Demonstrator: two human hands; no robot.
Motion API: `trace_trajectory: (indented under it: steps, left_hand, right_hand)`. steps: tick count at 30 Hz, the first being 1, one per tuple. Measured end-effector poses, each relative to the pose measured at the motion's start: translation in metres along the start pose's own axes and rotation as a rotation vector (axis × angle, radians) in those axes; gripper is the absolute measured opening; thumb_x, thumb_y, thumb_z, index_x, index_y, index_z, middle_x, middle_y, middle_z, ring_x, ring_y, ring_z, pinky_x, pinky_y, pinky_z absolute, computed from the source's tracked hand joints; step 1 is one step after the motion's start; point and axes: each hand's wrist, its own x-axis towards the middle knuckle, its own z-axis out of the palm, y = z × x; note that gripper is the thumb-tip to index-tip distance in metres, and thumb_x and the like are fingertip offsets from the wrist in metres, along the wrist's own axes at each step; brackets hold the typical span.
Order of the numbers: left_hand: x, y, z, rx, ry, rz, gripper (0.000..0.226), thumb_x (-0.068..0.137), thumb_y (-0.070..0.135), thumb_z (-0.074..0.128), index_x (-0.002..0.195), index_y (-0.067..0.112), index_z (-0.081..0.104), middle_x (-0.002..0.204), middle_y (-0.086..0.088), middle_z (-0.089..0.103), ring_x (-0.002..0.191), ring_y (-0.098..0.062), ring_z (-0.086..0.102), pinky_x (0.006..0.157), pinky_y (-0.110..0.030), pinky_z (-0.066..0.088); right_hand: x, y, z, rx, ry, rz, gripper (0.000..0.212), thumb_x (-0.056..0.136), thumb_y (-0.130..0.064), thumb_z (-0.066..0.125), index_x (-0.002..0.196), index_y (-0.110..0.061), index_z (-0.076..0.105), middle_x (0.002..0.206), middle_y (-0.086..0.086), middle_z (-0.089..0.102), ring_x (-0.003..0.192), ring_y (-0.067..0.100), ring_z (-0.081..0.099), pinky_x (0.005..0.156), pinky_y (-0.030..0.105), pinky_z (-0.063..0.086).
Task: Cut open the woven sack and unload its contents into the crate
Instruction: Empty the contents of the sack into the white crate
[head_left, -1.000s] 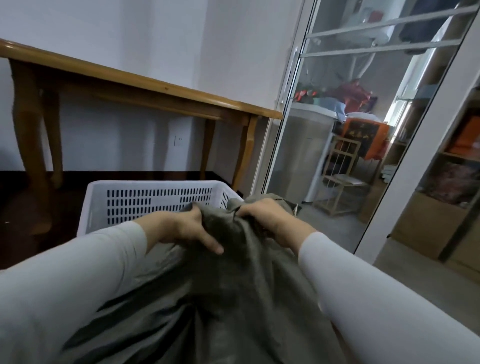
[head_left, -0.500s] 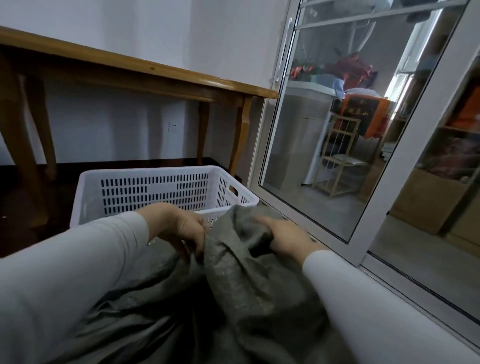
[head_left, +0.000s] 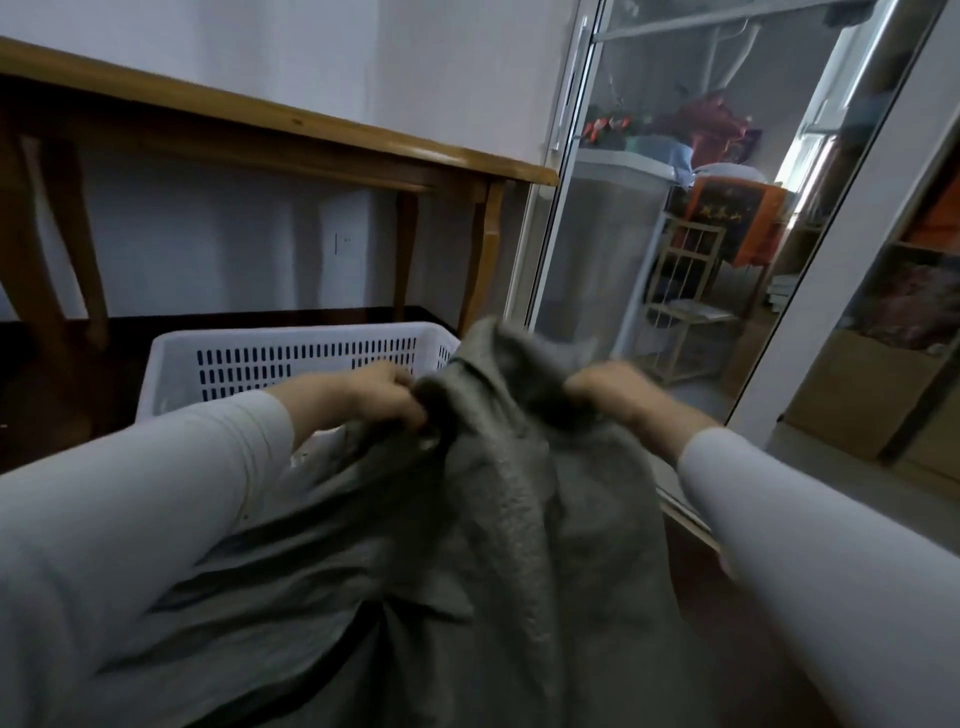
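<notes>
The grey woven sack is being held up by both hands at its bunched upper edge, in the near middle of the view. The fabric is being clenched in the left hand, whose fingers are curled tightly into a fold on the sack's left side. A second fold on the right side is being gripped by the right hand, its fingers likewise being wrapped into the cloth. The two hands are being held apart, with a raised peak of sack material standing between them. The rest of the sack is being draped downward toward the camera, crumpled and creased, between two white sleeves. Whether the sack has been cut cannot be told, and its contents are being hidden by the fabric. The white slotted crate is sitting on the dark floor just beyond the hands, its near side being partly covered by the left sleeve and the sack. Behind the crate a wooden table is standing against the pale wall, and a glass door is being seen to the right
</notes>
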Motion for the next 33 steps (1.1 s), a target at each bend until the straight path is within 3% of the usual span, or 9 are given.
trace_trajectory:
  steps: [3, 6, 8, 15, 19, 22, 26, 30, 33]
  left_hand:
    - [0.0, -0.061, 0.009, 0.386, -0.125, -0.178, 0.082, 0.056, 0.033, 0.076, 0.132, 0.04, 0.044, 0.145, -0.006, 0.029, 0.134, -0.032, 0.03, 0.114, -0.047, 0.028]
    - [-0.01, -0.12, 0.016, 0.468, -0.222, -0.277, 0.165, 0.021, 0.056, 0.087, 0.143, 0.043, -0.023, 0.16, -0.008, -0.006, 0.147, -0.032, 0.003, 0.12, -0.046, 0.014]
    - [-0.022, -0.156, 0.02, 0.526, -0.336, -0.393, 0.182, 0.007, 0.069, 0.083, 0.138, 0.032, -0.038, 0.16, -0.007, -0.014, 0.148, -0.031, -0.004, 0.121, -0.048, 0.011]
    - [-0.042, -0.241, 0.07, 0.611, -0.426, -0.457, 0.171, -0.001, 0.068, 0.073, 0.111, 0.037, -0.052, 0.15, -0.02, -0.036, 0.147, -0.037, -0.005, 0.118, -0.046, 0.021]
    - [-0.019, -0.273, 0.091, 0.416, -0.376, -0.392, 0.179, 0.016, 0.058, 0.088, 0.113, 0.034, -0.06, 0.159, -0.02, 0.008, 0.144, -0.032, 0.023, 0.117, -0.045, 0.023]
    - [0.001, -0.285, 0.089, 0.491, -0.26, -0.39, 0.126, 0.061, 0.041, 0.079, 0.15, 0.03, -0.009, 0.151, -0.01, 0.037, 0.136, -0.025, 0.04, 0.116, -0.039, 0.029]
    - [0.029, -0.26, 0.058, 0.704, -0.183, -0.226, 0.042, 0.083, 0.043, 0.057, 0.119, 0.023, 0.059, 0.13, -0.002, 0.06, 0.117, -0.016, 0.057, 0.098, -0.023, 0.042]
    - [0.055, -0.26, 0.04, 0.548, -0.158, -0.186, 0.055, 0.082, 0.038, 0.063, 0.13, 0.018, 0.048, 0.139, -0.011, 0.044, 0.13, -0.024, 0.042, 0.106, -0.025, 0.035]
    - [0.061, -0.276, 0.044, 0.24, -0.203, -0.283, 0.111, 0.069, 0.028, 0.076, 0.151, 0.012, 0.003, 0.154, -0.019, 0.021, 0.142, -0.03, 0.025, 0.114, -0.033, 0.029]
  right_hand:
    - [-0.009, 0.017, 0.059, -0.291, -0.534, 0.135, 0.059, 0.079, -0.05, 0.064, 0.124, -0.013, 0.058, 0.12, 0.005, 0.06, 0.108, 0.025, 0.056, 0.091, 0.028, 0.041]
    - [-0.01, 0.037, 0.109, -0.576, -0.637, 0.11, 0.074, 0.082, -0.051, 0.058, 0.14, -0.009, 0.041, 0.148, 0.012, 0.039, 0.133, 0.029, 0.04, 0.107, 0.035, 0.033]
    - [-0.011, 0.043, 0.129, -0.697, -0.668, 0.116, 0.092, 0.071, -0.061, 0.065, 0.144, -0.014, 0.035, 0.153, 0.008, 0.031, 0.139, 0.03, 0.032, 0.112, 0.041, 0.03]
    - [0.002, 0.048, 0.169, -0.89, -0.5, 0.165, 0.11, 0.061, -0.037, 0.083, 0.146, -0.013, 0.017, 0.148, 0.014, 0.032, 0.137, 0.039, 0.032, 0.108, 0.061, 0.03]
    - [0.013, 0.051, 0.173, -0.82, -0.338, 0.203, 0.079, 0.082, -0.015, 0.061, 0.143, -0.022, 0.012, 0.138, 0.022, 0.043, 0.128, 0.042, 0.041, 0.104, 0.063, 0.032]
    - [0.021, 0.05, 0.168, -0.872, -0.312, 0.236, 0.075, 0.088, -0.018, 0.051, 0.15, -0.024, 0.009, 0.139, 0.017, 0.045, 0.125, 0.035, 0.047, 0.104, 0.053, 0.036]
    - [0.032, 0.042, 0.154, -1.159, -0.161, 0.118, 0.03, 0.089, -0.025, 0.047, 0.115, -0.022, 0.061, 0.124, 0.002, 0.061, 0.119, 0.023, 0.053, 0.105, 0.039, 0.028]
    - [0.048, 0.032, 0.152, -1.311, -0.122, 0.078, 0.04, 0.088, -0.027, 0.047, 0.128, -0.023, 0.054, 0.142, 0.009, 0.034, 0.133, 0.032, 0.026, 0.109, 0.056, 0.02]
    - [0.061, 0.039, 0.151, -0.997, -0.225, 0.228, 0.049, 0.086, -0.027, 0.054, 0.134, -0.02, 0.049, 0.15, 0.005, 0.02, 0.141, 0.036, 0.014, 0.107, 0.064, 0.024]
